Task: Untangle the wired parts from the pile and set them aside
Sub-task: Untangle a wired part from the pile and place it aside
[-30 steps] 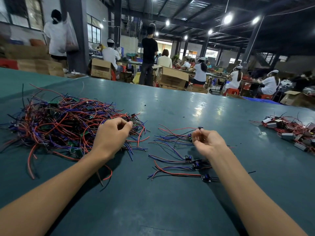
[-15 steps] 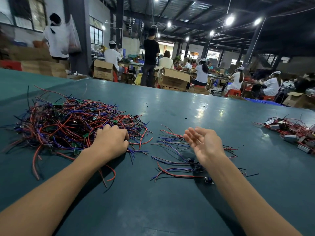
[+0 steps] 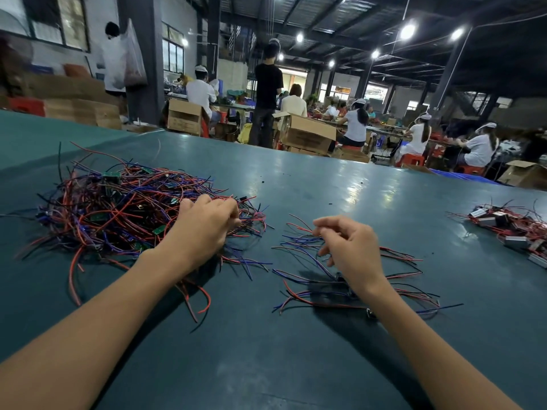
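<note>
Curled now where half a second ago they were stretched flat, the right hand's fingers (image 3: 324, 224) bend loosely and apart, with no strand plainly held between them. That right hand (image 3: 355, 253) hovers at right of centre over the small spread of loose red, blue and black wired parts (image 3: 299, 243) already set aside, its wrist above their small dark end pieces.

Left of centre, the left hand's fingers (image 3: 219, 206) have turned more toward the right and are bunched together, curled down into the right edge of the big tangled pile of red, blue and black wires with small green boards (image 3: 118, 208); they grip strands there, though the fingertips are hidden. The left hand (image 3: 204, 232) lies knuckles up, its forearm running to the lower left corner. A narrow strip of the dark teal table top (image 3: 296, 365) keeps the pile and the sorted spread just apart.

At the right edge of the frame lies a separate heap of grey box-shaped parts with red wires (image 3: 509, 229), well away from both hands. Beyond the table's far edge, across the upper half, brown cardboard boxes (image 3: 307, 134) stand among seated workers in white (image 3: 355, 125).
</note>
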